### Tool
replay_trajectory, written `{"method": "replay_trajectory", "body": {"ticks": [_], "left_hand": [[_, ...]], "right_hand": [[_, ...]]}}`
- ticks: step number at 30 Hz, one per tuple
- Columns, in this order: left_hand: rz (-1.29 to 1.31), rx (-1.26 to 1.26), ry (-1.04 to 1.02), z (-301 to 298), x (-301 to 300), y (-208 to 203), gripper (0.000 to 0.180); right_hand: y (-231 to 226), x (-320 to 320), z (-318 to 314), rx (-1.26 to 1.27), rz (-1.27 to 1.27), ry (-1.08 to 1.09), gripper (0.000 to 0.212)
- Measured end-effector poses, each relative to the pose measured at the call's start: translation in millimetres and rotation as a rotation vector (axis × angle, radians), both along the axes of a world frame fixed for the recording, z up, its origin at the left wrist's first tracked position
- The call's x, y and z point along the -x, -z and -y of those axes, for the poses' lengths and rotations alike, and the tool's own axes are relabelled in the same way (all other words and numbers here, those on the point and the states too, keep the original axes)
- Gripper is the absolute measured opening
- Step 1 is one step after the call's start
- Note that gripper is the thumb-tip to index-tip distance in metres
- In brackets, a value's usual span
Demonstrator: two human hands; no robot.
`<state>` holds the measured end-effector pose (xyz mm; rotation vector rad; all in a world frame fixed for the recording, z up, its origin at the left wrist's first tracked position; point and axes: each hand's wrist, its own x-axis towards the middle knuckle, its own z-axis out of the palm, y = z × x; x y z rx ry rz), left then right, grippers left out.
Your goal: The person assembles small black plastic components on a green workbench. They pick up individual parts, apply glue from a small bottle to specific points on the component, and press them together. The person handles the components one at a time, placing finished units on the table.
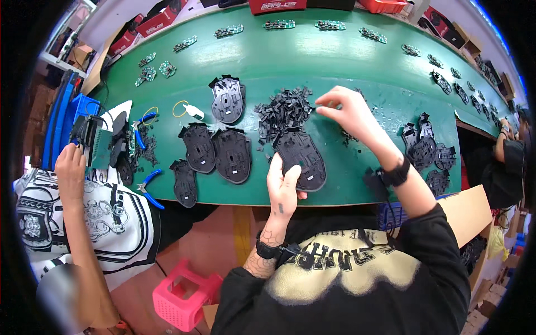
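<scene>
My left hand [285, 187] grips a black computer-mouse shell [301, 159] by its left and lower edge, with its inner side up and the thumb on top. Just beyond the shell lies a heap of small black plastic pieces [283, 109]. At the heap's right edge, my right hand [343, 106] hovers with thumb and forefinger brought close in a pinch. Whatever is between those fingertips is too small to make out. More mouse shells [233, 156] lie left of the held one, and a silver-grey shell [227, 100] sits farther back.
Green circuit boards [279, 25] stand in a row along the green bench [335, 56]. Another group of shells [424, 148] lies at the right. On the left are blue-handled pliers [149, 190], a white bottle [194, 111] and a co-worker's hand [71, 167]. A pink stool [184, 296] stands below.
</scene>
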<state>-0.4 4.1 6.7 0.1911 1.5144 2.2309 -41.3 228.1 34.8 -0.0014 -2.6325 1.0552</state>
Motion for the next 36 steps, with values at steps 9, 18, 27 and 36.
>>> {"method": "replay_trajectory", "body": {"ticks": [9, 18, 27, 36], "left_hand": [[-0.04, 0.017, -0.043, 1.8, -2.9, -1.4, 0.042], [-0.057, 0.041, 0.028, -6.5, -2.6, -1.4, 0.044], [-0.188, -0.019, 0.003, -27.0, -7.2, -0.5, 0.055], [-0.153, -0.11, 0.003, -63.1, -17.9, -18.9, 0.059]], "right_hand": [[0.2, -1.9, 1.0, 0.3, 0.217, -0.083, 0.014], [-21.6, -62.6, -2.7, 0.717, 0.286, -0.275, 0.019], [-30.8, -88.4, 19.8, 0.653, 0.126, 0.156, 0.011], [-8.5, -97.4, 20.3, 0.932, -0.002, 0.131, 0.016]]}}
